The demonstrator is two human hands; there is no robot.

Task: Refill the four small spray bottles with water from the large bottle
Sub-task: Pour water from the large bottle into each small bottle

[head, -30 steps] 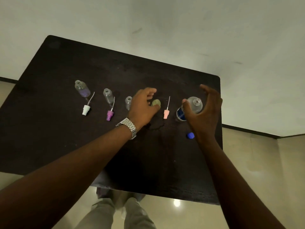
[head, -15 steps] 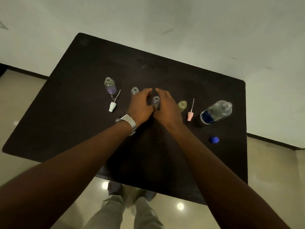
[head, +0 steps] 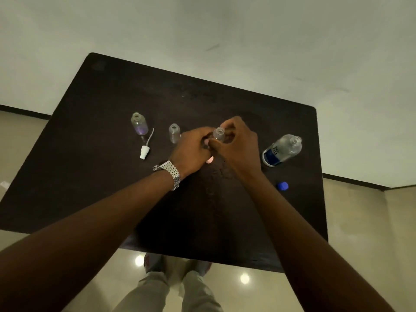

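On the dark table my right hand grips a small clear spray bottle, open at the top, in the middle of the row. My left hand is pressed against it with curled fingers pinching a small pale piece that looks like a spray cap. A pink spray cap peeks out from under the hands. Left of them stand a clear small bottle and a purple-tinted one, both uncapped. The large water bottle stands uncapped on the right. A fourth small bottle is hidden behind my right hand.
A white spray cap with its tube lies beside the purple-tinted bottle. The large bottle's blue cap lies near the table's right edge. Water drops mark the table in front of my hands. A wall runs behind the table.
My right hand has left the large bottle and moved left. Both hands have closed together on the middle small bottle, and the yellowish bottle is now hidden.
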